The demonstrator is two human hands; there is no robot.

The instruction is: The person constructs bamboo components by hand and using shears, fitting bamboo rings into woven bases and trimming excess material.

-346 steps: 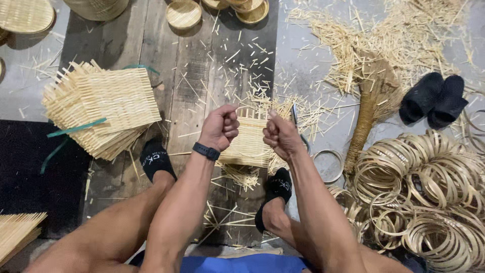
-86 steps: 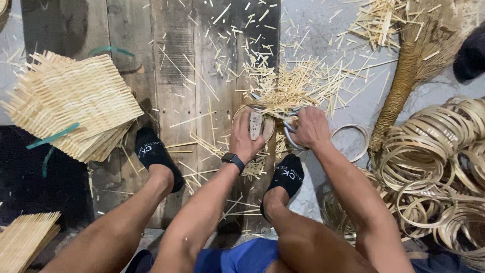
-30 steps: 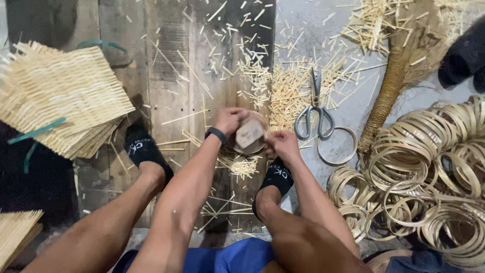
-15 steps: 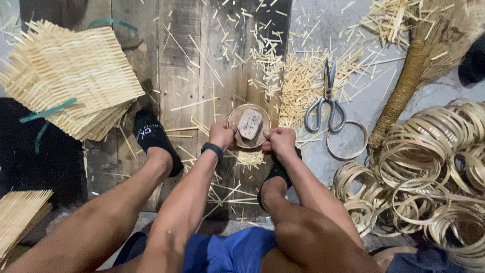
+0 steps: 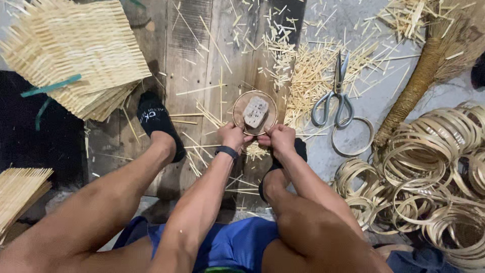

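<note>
Weathered wooden planks (image 5: 197, 60) meet grey concrete floor (image 5: 369, 96), littered with bamboo slivers. On the planks lies a small round woven tray (image 5: 254, 112) bearing a pale block (image 5: 255, 111). The left hand (image 5: 231, 136) and right hand (image 5: 279, 140) each pinch its near rim. Scissors (image 5: 336, 93) lie just right; bamboo rings (image 5: 434, 162) are heaped farther right.

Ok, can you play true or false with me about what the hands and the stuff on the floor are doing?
1. Both hands, the left hand and the right hand, hold the edge of a small round woven tray. True.
2. A pale block sits on the round tray. True.
3. The scissors are in the right hand. False: they lie on the floor, right of the tray.
4. The stack of woven square mats lies on the person's right. False: it is on their left.
5. A heap of bamboo rings lies on the right. True.
</note>
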